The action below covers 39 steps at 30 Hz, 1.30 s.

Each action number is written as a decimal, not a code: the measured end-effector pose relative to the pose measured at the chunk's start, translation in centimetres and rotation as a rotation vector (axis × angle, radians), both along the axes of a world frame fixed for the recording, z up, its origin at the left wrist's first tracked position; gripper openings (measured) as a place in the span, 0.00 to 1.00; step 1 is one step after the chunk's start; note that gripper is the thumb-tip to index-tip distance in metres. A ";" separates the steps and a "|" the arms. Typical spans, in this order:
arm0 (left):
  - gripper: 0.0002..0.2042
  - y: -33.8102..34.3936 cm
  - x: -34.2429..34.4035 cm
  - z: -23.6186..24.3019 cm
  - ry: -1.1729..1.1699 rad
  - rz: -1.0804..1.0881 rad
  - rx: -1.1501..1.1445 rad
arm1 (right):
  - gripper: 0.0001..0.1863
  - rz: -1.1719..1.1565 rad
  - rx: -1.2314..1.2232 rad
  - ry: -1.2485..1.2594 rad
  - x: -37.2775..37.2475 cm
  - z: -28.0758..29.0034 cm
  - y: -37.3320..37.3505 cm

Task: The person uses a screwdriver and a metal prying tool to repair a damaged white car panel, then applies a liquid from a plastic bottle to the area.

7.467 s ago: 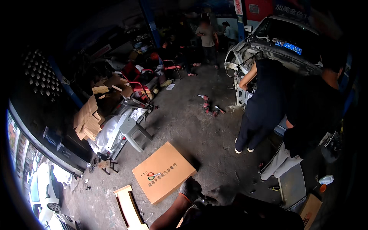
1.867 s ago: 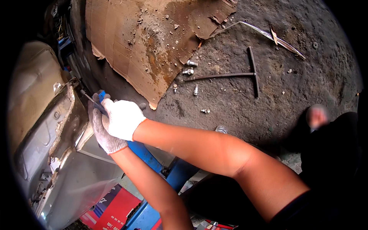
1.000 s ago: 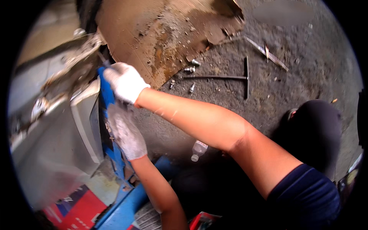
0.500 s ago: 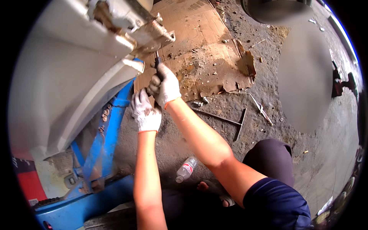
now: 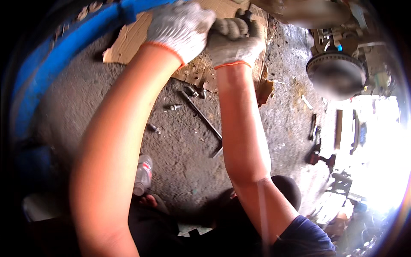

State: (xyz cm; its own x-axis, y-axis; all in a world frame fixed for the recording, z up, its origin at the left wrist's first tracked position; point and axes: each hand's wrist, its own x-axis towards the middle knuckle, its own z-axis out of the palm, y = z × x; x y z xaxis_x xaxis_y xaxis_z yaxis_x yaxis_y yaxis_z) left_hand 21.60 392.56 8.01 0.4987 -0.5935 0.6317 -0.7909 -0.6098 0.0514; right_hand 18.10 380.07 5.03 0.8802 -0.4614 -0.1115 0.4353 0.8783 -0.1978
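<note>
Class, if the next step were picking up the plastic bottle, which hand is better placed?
Likely the left hand: the plastic bottle lies beside the left forearm, while the right hand is farther from it.

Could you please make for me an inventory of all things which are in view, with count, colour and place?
Blue beam: one, blue, upper left.
Cardboard sheet: one, brown, torn, beneath the hands.
Bar: one, dark, centre floor, partly behind the right forearm.
Bolts: at least four, silvery, on either side of the bar.
Bottle: one, clear with red-and-white label, beside the left forearm.
Round disc: one, grey, upper right, partly blurred.
Tool: one, red and black, right.
Floor: one, grey, underneath.
Far right: glare; clutter unclear.
Sleeve: one, dark blue, lower right.
Left hand: one, white glove, top centre.
Right hand: one, greyish-white glove, beside it; any held thing unclear.
</note>
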 end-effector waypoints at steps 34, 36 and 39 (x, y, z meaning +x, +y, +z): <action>0.25 -12.5 -13.7 -11.3 1.289 -0.248 -1.205 | 0.26 -0.655 -2.428 1.116 -4.1 1.2 -2.4; 0.26 -13.4 -14.6 -12.3 1.185 -0.262 -1.320 | 0.27 -0.681 -2.543 1.218 -3.7 0.6 -1.8; 0.28 -15.9 -15.6 -12.3 1.150 -0.205 -1.055 | 0.26 -0.746 -2.518 1.190 -4.1 2.0 -1.8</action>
